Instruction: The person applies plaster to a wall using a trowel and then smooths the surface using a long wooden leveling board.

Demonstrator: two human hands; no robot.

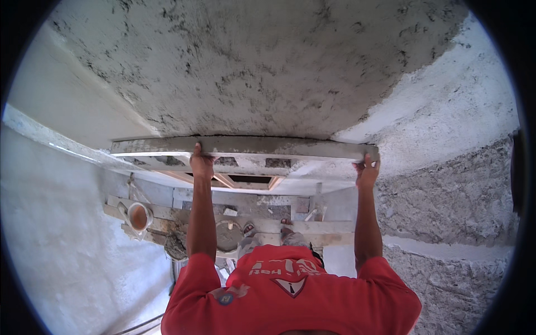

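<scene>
A long grey straightedge (279, 147), smeared with plaster, lies level across the wall, its far edge against the patch of wet grey plaster (251, 72). My left hand (202, 163) grips it left of its middle, thumb up on the face and fingers curled underneath. Near the right end, my right hand (367, 171) grips the bar in a similar way. Both arms reach out straight in front of me. Dark pits and rough streaks mark the plaster beyond the bar.
Below me, planks (329, 226) form a platform under my feet. On the left stand a pale bucket of brownish liquid (139, 216), a dark mortar tub (176, 245) and another mortar bucket (229, 237). A wooden frame (275, 182) sits below the bar; rough wall (446, 195) lies right.
</scene>
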